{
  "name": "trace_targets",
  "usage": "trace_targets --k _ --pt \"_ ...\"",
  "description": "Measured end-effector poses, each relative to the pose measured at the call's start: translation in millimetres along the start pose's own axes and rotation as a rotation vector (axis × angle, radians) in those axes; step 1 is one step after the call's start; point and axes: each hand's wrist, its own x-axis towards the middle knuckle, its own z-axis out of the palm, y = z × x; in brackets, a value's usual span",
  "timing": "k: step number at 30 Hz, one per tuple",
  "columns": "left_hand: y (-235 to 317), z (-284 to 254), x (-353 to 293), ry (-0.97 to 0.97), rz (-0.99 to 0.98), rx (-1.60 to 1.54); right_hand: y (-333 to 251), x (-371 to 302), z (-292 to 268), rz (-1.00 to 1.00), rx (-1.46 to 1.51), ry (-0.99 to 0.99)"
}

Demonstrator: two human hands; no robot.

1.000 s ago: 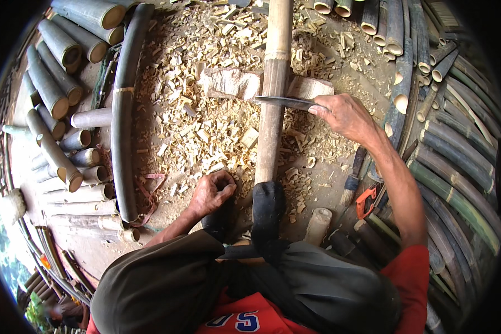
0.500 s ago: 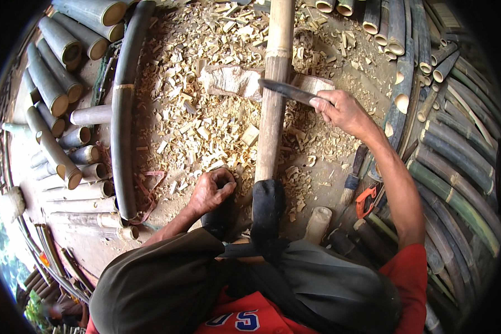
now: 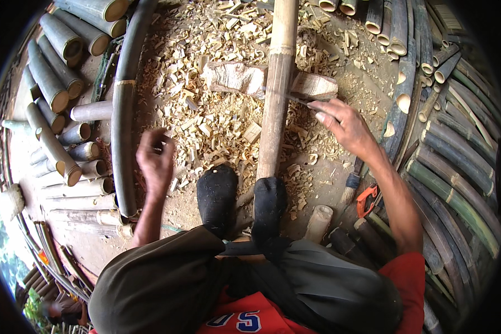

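A long, pale bamboo pole (image 3: 275, 111) runs away from me, lying across a rough wooden block (image 3: 234, 79). My right foot, in a black sock (image 3: 269, 197), rests on its near end. My right hand (image 3: 344, 127) is closed round a knife (image 3: 299, 101), whose thin dark blade reaches across the pole and shows nearly edge-on. Whether the blade touches the pole I cannot tell. Off to the left, my left hand (image 3: 156, 157) hovers near a thick dark bamboo pole (image 3: 124, 128). Motion blurs it, but its fingers look loosely curled, apart from the thumb, with nothing seen between them.
Wood chips (image 3: 195, 131) litter the ground round the block. Cut bamboo lengths (image 3: 55, 83) are stacked at left, and more bamboo poles (image 3: 456, 178) lie at right. An orange-handled tool (image 3: 366, 201), a brush-like tool (image 3: 350, 186) and a short bamboo piece (image 3: 319, 224) lie near my right knee.
My left hand has left the spot by my left foot and moved left and farther out. My right hand has come slightly lower, and the knife blade has turned from broadside to nearly edge-on.
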Motion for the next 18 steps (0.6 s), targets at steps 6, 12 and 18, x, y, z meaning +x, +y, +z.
trace_targets --k 6,12,18 --pt "12 -43 36 0.114 -0.191 0.088 0 -36 38 -0.228 -0.368 0.056" --pt "0 -26 21 0.045 -0.144 0.017 10 -34 52 -0.050 -0.220 0.175" --pt "8 -35 22 0.123 -0.060 0.109 11 -28 37 0.065 0.103 0.262"
